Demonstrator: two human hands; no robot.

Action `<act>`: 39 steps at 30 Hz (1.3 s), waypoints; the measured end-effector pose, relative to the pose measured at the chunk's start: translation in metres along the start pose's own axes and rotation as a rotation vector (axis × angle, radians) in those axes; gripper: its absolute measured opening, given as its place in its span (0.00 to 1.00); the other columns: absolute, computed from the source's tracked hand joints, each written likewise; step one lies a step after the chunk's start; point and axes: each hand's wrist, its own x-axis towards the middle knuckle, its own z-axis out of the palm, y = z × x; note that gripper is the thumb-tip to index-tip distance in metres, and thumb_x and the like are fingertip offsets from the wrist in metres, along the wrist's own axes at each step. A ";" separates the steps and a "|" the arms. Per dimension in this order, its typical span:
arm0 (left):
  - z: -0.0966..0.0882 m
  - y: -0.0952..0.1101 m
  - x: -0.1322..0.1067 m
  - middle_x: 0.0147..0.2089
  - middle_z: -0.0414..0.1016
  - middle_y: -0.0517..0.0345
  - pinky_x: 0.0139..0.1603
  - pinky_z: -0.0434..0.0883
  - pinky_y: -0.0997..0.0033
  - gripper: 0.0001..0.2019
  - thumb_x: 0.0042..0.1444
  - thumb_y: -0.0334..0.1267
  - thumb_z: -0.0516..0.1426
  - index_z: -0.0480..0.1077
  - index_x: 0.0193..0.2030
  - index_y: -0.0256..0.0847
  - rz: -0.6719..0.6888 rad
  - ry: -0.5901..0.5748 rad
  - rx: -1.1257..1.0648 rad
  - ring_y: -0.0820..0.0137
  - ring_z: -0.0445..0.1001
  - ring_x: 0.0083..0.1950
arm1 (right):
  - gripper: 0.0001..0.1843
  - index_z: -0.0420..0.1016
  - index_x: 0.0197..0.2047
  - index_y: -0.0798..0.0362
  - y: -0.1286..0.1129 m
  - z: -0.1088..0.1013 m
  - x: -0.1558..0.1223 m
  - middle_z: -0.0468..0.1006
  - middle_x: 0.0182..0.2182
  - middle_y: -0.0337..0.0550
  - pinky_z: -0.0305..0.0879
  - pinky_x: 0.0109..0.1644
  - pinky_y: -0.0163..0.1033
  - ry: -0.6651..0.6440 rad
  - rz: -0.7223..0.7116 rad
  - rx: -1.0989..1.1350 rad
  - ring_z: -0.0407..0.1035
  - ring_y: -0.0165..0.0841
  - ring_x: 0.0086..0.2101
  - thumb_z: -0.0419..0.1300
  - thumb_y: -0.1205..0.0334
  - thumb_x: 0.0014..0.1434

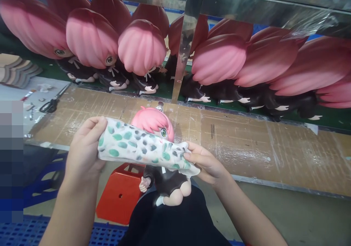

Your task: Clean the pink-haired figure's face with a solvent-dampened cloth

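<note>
A white cloth (142, 143) covered in green and dark smudges is stretched between my two hands. My left hand (85, 143) grips its left end, thumb on top. The right end is pinched in the fingers of my right hand (205, 161). Behind and below the cloth, a pink-haired figure (168, 182) in a black dress rests on my lap. The cloth hides the lower part of its face and its neck; one green eye shows above the cloth.
Several like figures (142, 48) line the bench behind a metal post (183, 55). Brown cardboard (233, 140) covers the worktop's front. Scissors (51, 105) and a brush (29, 94) lie at the left. A red stool (117, 198) and blue crates (24, 233) stand below.
</note>
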 end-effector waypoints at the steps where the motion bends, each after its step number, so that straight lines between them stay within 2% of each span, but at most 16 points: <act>1: -0.004 0.002 0.001 0.22 0.72 0.66 0.19 0.68 0.82 0.08 0.53 0.40 0.65 0.70 0.31 0.42 0.028 -0.047 0.061 0.75 0.68 0.20 | 0.13 0.75 0.45 0.51 -0.001 0.000 -0.001 0.81 0.39 0.39 0.71 0.43 0.31 -0.006 -0.011 -0.023 0.76 0.28 0.38 0.68 0.59 0.58; 3: -0.009 0.005 0.002 0.24 0.74 0.65 0.22 0.68 0.84 0.11 0.48 0.41 0.70 0.74 0.32 0.42 0.104 -0.142 0.213 0.74 0.69 0.24 | 0.11 0.76 0.45 0.51 -0.005 0.003 -0.004 0.80 0.38 0.38 0.70 0.42 0.29 -0.023 -0.023 -0.090 0.75 0.26 0.37 0.67 0.58 0.59; 5: -0.007 0.006 0.000 0.37 0.80 0.59 0.38 0.71 0.87 0.14 0.44 0.41 0.72 0.78 0.36 0.42 0.213 -0.221 0.340 0.71 0.75 0.40 | 0.11 0.78 0.45 0.53 -0.013 0.009 -0.007 0.80 0.36 0.39 0.69 0.39 0.27 -0.072 -0.010 -0.184 0.74 0.25 0.35 0.66 0.59 0.60; 6: -0.003 0.006 -0.003 0.46 0.80 0.57 0.49 0.69 0.87 0.16 0.46 0.43 0.71 0.79 0.42 0.43 0.281 -0.308 0.370 0.68 0.74 0.50 | 0.10 0.79 0.45 0.55 -0.018 0.014 -0.008 0.80 0.35 0.39 0.68 0.37 0.27 -0.109 0.006 -0.235 0.74 0.25 0.34 0.65 0.60 0.61; 8: 0.011 0.003 -0.014 0.61 0.73 0.55 0.63 0.65 0.76 0.25 0.50 0.47 0.69 0.75 0.55 0.47 0.338 -0.628 0.366 0.61 0.68 0.63 | 0.10 0.80 0.44 0.57 -0.029 0.024 -0.009 0.79 0.35 0.41 0.68 0.37 0.28 -0.189 0.034 -0.317 0.73 0.26 0.34 0.64 0.61 0.62; 10: 0.027 -0.004 -0.028 0.65 0.68 0.54 0.59 0.70 0.68 0.37 0.46 0.47 0.71 0.67 0.63 0.54 0.213 -1.017 0.308 0.56 0.69 0.63 | 0.11 0.80 0.46 0.56 -0.038 0.033 -0.008 0.79 0.36 0.41 0.67 0.37 0.28 -0.243 0.046 -0.363 0.72 0.26 0.33 0.64 0.62 0.62; 12: 0.042 -0.013 -0.040 0.60 0.72 0.54 0.49 0.75 0.68 0.40 0.39 0.40 0.75 0.69 0.61 0.56 -0.016 -1.166 0.257 0.57 0.74 0.55 | 0.13 0.79 0.48 0.57 -0.044 0.035 -0.006 0.79 0.36 0.41 0.66 0.34 0.28 -0.240 0.042 -0.375 0.72 0.25 0.31 0.64 0.60 0.62; 16: 0.057 -0.030 -0.052 0.32 0.77 0.58 0.28 0.69 0.78 0.09 0.52 0.41 0.68 0.78 0.38 0.43 -0.248 -0.975 0.185 0.71 0.74 0.30 | 0.23 0.74 0.52 0.54 -0.037 0.023 -0.003 0.79 0.35 0.42 0.68 0.31 0.31 -0.059 -0.053 -0.290 0.73 0.28 0.30 0.61 0.45 0.63; 18: 0.060 -0.035 -0.055 0.24 0.73 0.60 0.23 0.66 0.78 0.10 0.58 0.46 0.64 0.77 0.36 0.41 -0.305 -0.878 0.122 0.74 0.69 0.23 | 0.32 0.71 0.55 0.52 -0.026 0.017 -0.001 0.80 0.39 0.45 0.72 0.37 0.36 0.032 -0.104 -0.222 0.75 0.32 0.34 0.53 0.33 0.63; 20: 0.062 -0.036 -0.058 0.22 0.73 0.61 0.23 0.69 0.76 0.12 0.60 0.48 0.62 0.77 0.40 0.41 -0.356 -0.784 0.044 0.74 0.68 0.20 | 0.41 0.70 0.57 0.52 -0.014 0.015 0.001 0.79 0.44 0.50 0.73 0.45 0.42 0.064 -0.115 -0.191 0.76 0.37 0.41 0.53 0.26 0.57; 22: 0.063 -0.036 -0.060 0.27 0.77 0.58 0.27 0.72 0.74 0.12 0.57 0.47 0.64 0.77 0.43 0.41 -0.378 -0.698 -0.022 0.72 0.73 0.24 | 0.41 0.71 0.56 0.53 -0.004 0.016 0.002 0.79 0.47 0.51 0.71 0.51 0.45 0.076 -0.109 -0.200 0.75 0.40 0.45 0.65 0.30 0.50; 24: 0.062 -0.034 -0.060 0.32 0.80 0.55 0.28 0.73 0.75 0.13 0.53 0.45 0.67 0.77 0.42 0.41 -0.380 -0.637 -0.062 0.69 0.77 0.30 | 0.32 0.74 0.53 0.52 0.002 0.017 0.002 0.80 0.47 0.48 0.70 0.52 0.42 0.122 -0.122 -0.223 0.75 0.38 0.46 0.72 0.45 0.50; 27: 0.058 -0.030 -0.059 0.31 0.80 0.54 0.21 0.69 0.74 0.14 0.52 0.45 0.67 0.77 0.43 0.41 -0.365 -0.595 -0.095 0.68 0.76 0.26 | 0.23 0.73 0.54 0.48 0.002 0.019 -0.001 0.79 0.47 0.42 0.69 0.50 0.37 0.217 -0.169 -0.205 0.73 0.34 0.46 0.70 0.57 0.57; 33: 0.056 -0.031 -0.064 0.27 0.77 0.62 0.10 0.55 0.74 0.16 0.57 0.48 0.64 0.72 0.50 0.47 -0.287 -0.531 -0.121 0.79 0.58 0.11 | 0.23 0.71 0.55 0.50 -0.003 0.030 0.000 0.80 0.43 0.43 0.70 0.48 0.39 0.171 -0.094 0.013 0.74 0.34 0.41 0.67 0.56 0.58; 37: 0.061 -0.034 -0.072 0.22 0.72 0.67 0.09 0.52 0.76 0.14 0.56 0.48 0.64 0.71 0.46 0.48 -0.217 -0.521 -0.107 0.80 0.54 0.10 | 0.13 0.77 0.42 0.55 0.006 0.035 0.006 0.80 0.33 0.41 0.70 0.41 0.32 0.153 0.009 0.143 0.73 0.29 0.34 0.68 0.56 0.57; 39: 0.062 -0.035 -0.074 0.20 0.70 0.68 0.11 0.54 0.76 0.11 0.57 0.47 0.65 0.71 0.42 0.47 -0.182 -0.519 -0.103 0.81 0.53 0.10 | 0.16 0.77 0.39 0.56 0.011 0.036 0.009 0.79 0.29 0.41 0.70 0.38 0.31 0.131 0.046 0.179 0.73 0.28 0.31 0.68 0.52 0.56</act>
